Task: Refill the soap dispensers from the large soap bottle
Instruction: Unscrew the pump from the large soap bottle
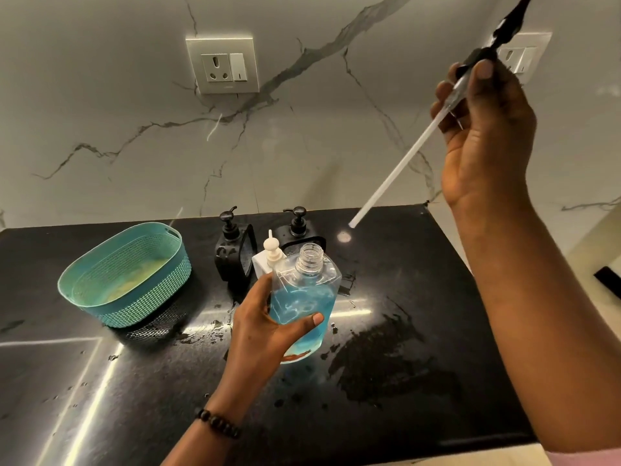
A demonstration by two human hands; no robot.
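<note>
While the left hand grips the clear soap bottle, the right hand holds its pump high in the air.

The bottle is tilted, its threaded neck open, and blue soap fills about the lower half; the thumb presses on its front, and it is held above the middle of the black surface. A small orange mark shows at its bottom, but no writing on it can be read. The fingers of the right hand close around the black pump head, and the long white tube points down toward the far edge. Behind the bottle stand two black dispensers and one white dispenser, near the far edge. A teal basket sits toward the left edge. Wet patches lie on the surface.
</note>
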